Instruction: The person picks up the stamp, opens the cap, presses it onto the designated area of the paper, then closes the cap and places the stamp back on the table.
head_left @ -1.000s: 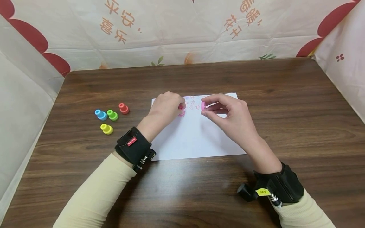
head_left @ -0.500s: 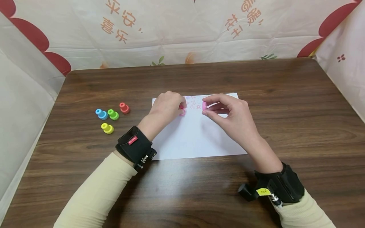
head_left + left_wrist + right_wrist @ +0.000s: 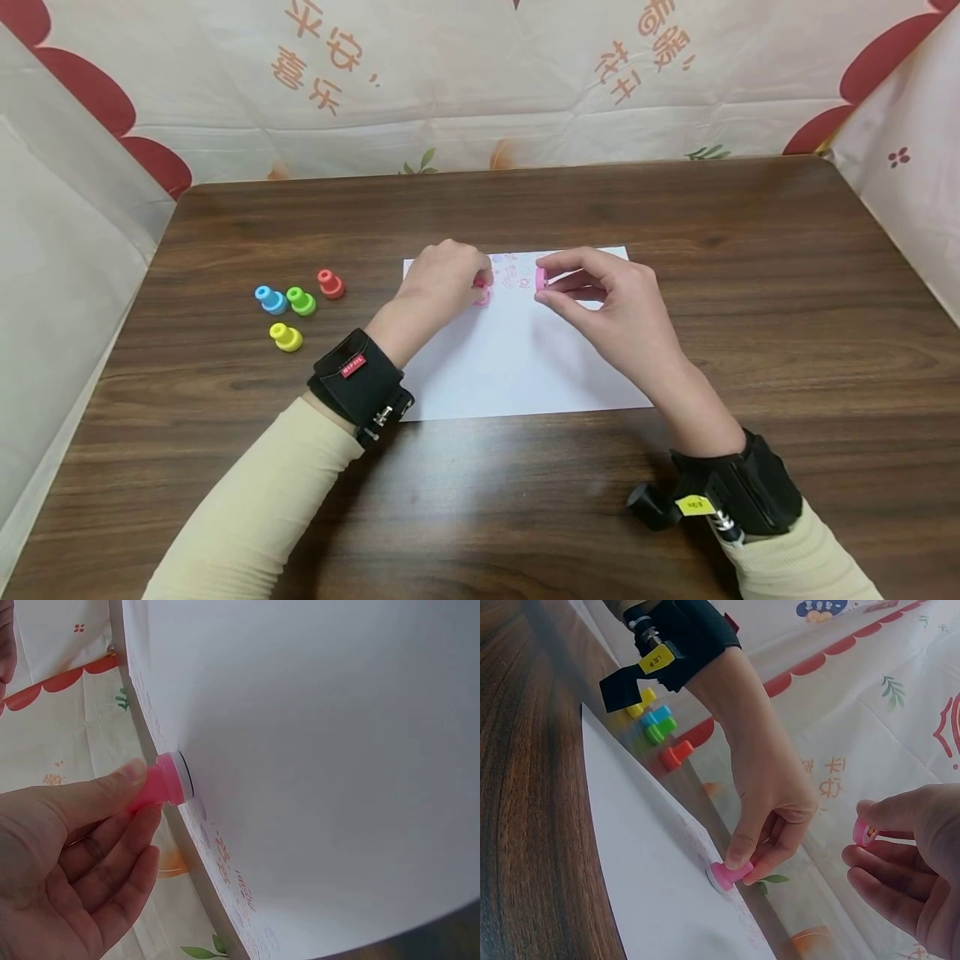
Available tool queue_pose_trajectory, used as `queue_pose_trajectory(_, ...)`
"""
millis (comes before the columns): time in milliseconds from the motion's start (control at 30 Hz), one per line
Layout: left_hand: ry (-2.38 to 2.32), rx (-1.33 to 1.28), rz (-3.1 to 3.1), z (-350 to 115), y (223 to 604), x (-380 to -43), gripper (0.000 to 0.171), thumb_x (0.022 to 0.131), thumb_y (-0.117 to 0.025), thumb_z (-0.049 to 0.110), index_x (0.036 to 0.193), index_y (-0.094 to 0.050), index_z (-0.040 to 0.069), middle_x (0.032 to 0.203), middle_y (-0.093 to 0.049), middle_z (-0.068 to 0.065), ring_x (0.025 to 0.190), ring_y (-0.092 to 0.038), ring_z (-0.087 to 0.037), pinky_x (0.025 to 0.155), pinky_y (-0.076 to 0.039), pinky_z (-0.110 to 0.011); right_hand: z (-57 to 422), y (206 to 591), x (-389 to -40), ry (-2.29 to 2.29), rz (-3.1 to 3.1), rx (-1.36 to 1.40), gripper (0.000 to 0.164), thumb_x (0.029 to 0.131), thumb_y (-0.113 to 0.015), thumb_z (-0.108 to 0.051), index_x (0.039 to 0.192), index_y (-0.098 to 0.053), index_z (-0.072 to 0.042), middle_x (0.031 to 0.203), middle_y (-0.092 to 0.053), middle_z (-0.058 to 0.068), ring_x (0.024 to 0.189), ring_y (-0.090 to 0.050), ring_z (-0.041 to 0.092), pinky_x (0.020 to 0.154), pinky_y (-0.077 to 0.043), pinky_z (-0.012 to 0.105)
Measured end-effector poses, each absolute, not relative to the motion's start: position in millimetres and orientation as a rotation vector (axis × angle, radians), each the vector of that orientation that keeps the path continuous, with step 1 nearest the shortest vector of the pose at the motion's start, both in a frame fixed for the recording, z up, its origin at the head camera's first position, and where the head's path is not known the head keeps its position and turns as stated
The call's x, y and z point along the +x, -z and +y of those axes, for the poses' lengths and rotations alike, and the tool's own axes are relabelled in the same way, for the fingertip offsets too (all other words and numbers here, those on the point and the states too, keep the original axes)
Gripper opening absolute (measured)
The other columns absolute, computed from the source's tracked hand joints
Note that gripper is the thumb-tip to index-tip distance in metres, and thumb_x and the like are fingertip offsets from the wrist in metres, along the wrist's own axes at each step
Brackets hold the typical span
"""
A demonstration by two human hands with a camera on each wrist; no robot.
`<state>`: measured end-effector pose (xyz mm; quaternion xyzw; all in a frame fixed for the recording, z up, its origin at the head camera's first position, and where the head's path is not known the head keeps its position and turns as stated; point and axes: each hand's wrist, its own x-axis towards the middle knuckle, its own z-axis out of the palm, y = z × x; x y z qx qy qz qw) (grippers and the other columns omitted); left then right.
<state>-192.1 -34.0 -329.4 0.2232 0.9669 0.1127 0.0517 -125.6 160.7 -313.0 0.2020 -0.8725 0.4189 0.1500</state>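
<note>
Quietly, both hands worked over a white sheet (image 3: 517, 358) on the brown wooden tabletop (image 3: 750, 275); clock directions below run from the sheet's middle in the head view. The left hand (image 3: 444, 275), at about eleven o'clock, pinched the knob of a pink stamp (image 3: 169, 780) between thumb and fingers, with the stamp's pale round base turned to the sheet. The base seemed to meet the paper, though contact was hard to judge from those angles. The right hand (image 3: 615, 300), between two and three o'clock, held a small pink disc (image 3: 541, 279) on edge between thumb and forefinger at one o'clock, apart from the stamp and raised off the paper. Faint pink and purple prints (image 3: 512, 272) lay toward twelve o'clock, along the sheet's far edge.

Well off at nine o'clock stood four knobbed pieces: a green piece (image 3: 302, 302), with a blue piece (image 3: 270, 300) just beside it at its nine, a red piece (image 3: 331, 284) at its two and a yellow piece (image 3: 286, 337) at its seven. Black wristbands (image 3: 354, 377) circled both wrists.
</note>
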Motion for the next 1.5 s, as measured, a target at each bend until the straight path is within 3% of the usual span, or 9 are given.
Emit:
queue_pose_trajectory(433,-0.366,0.701,2.933,-34.1,329.1,-192.9,0.015,0.082,-0.075,0.016,0.096,-0.073,0.012,0.093,-0.07,-0.005,0.076,-0.056,-0.02,0.072,-0.054,-0.032,162.3,311.8,-126.6,-1.227,-2.488,0.581,0.029,0.076,-0.079,-0.01,0.104,-0.071,-0.008,0.093,-0.073,0.003,0.077,-0.067,0.006,0.075,-0.061,0.036)
queue_pose_trajectory(867,-0.471,0.698,2.894,-46.4,332.4,-189.1,0.019,0.081,-0.076,0.02,0.097,-0.07,0.012,0.095,-0.066,-0.004,0.084,-0.055,-0.019,0.079,-0.055,-0.035,158.2,309.1,-125.3,-1.25,-2.49,0.582,0.029,0.076,-0.079,-0.01,0.103,-0.07,-0.009,0.093,-0.073,0.002,0.078,-0.067,0.007,0.076,-0.061,0.037)
queue_pose_trajectory(1100,-0.941,0.605,2.934,-58.5,319.1,-165.8,0.023,0.081,-0.076,0.023,0.101,-0.07,0.014,0.101,-0.07,-0.003,0.085,-0.061,-0.016,0.073,-0.059,-0.033,158.1,307.8,-125.0,-1.252,-2.482,0.608,0.029,0.076,-0.08,-0.012,0.104,-0.07,-0.008,0.093,-0.073,0.002,0.079,-0.067,0.008,0.076,-0.061,0.038)
queue_pose_trajectory(1500,-1.654,0.596,2.637,-64.3,312.8,-133.0,0.021,0.081,-0.075,0.007,0.1,-0.066,0.006,0.1,-0.071,-0.008,0.09,-0.067,-0.015,0.082,-0.059,-0.041,154.2,306.9,-118.6,-1.26,-2.5,0.641,0.03,0.075,-0.08,-0.011,0.104,-0.07,-0.009,0.095,-0.073,0.003,0.079,-0.067,0.008,0.074,-0.061,0.038)
